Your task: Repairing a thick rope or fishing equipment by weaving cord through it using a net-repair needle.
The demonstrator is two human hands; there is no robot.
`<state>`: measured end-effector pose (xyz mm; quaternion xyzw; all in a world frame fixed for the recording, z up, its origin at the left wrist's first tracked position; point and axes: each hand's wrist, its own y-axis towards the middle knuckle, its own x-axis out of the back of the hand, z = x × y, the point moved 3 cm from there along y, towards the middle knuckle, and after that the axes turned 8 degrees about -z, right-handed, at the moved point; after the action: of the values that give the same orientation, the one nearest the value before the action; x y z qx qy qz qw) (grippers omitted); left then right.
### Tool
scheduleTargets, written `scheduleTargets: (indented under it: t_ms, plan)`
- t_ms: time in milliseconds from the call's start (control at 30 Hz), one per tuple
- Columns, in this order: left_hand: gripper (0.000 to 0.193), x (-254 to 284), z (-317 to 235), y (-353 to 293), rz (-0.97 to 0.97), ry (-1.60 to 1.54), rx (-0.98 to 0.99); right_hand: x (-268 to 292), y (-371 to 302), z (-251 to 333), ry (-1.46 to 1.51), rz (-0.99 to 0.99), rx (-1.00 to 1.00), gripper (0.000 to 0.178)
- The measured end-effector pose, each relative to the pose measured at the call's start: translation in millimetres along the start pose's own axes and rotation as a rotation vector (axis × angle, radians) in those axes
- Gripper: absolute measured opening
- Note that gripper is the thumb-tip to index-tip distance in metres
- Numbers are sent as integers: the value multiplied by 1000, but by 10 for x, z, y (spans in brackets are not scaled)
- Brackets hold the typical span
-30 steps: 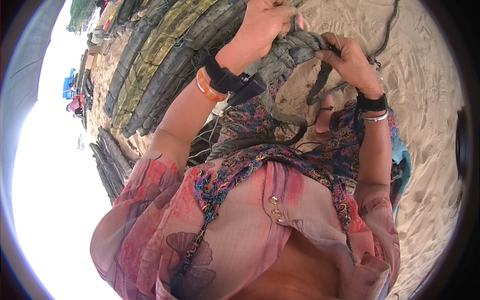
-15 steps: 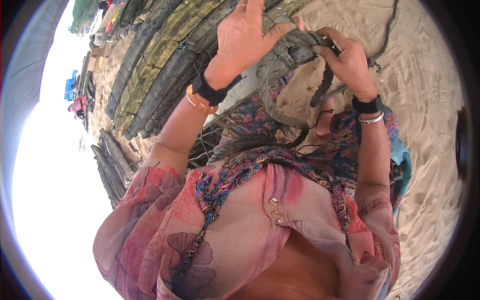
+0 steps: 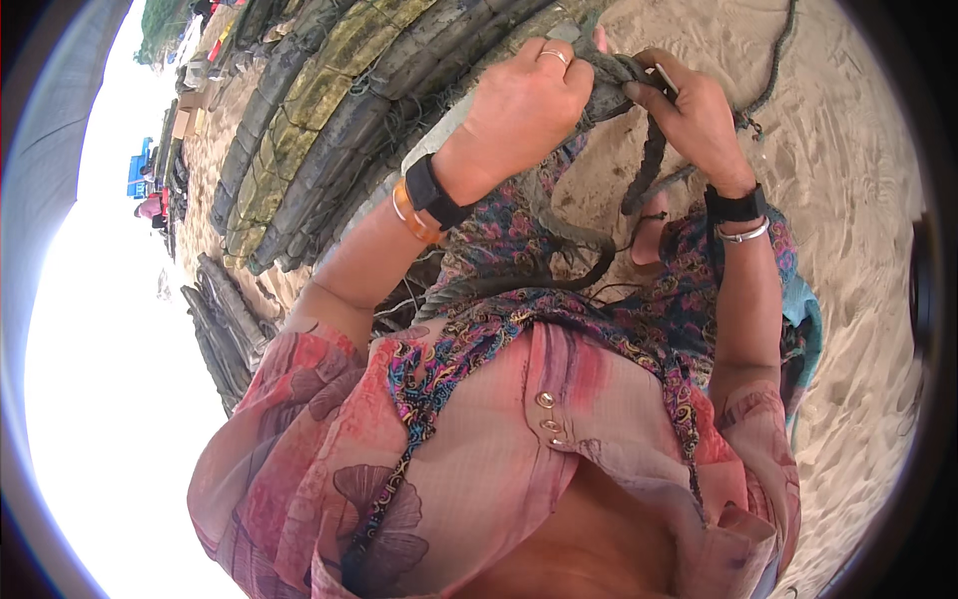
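A thick dark grey rope [image 3: 647, 172] is looped and twisted between my hands. My right hand [image 3: 699, 125] is closed on it, thumb and fingers pinching the twisted part. A thin pale sliver [image 3: 666, 78] shows by its fingers; I cannot tell whether it is a ring or something held. My left hand [image 3: 524, 115] makes a fist against the left side of the twisted rope, its back toward me. What its curled fingers hold is hidden. From the twist, more rope sags down and runs across my lap.
Long grey and yellowish bundles [image 3: 324, 110], bound with cord, lie side by side at upper left. Another rope [image 3: 778, 65] trails over the sand [image 3: 848, 200] on the right. My bare foot [image 3: 649, 240] is beneath the rope loops. Cardboard boxes [image 3: 183, 122] stand far left.
My left hand was open with fingers and thumb stretched out; it has closed into a fist and moved right and down, toward my right hand. My right hand keeps its grip.
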<state>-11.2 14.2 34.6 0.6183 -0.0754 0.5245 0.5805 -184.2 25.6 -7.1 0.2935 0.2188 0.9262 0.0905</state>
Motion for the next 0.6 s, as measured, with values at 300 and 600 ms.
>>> scheduleTargets:
  t_ms: [300,600]
  plan:
    - [25,27,110,-132,-206,-227,2,-3,4,-42,16,-70,88,32]
    - [32,199,69,16,149,-337,102,-70,13,-165,183,-45,56,30]
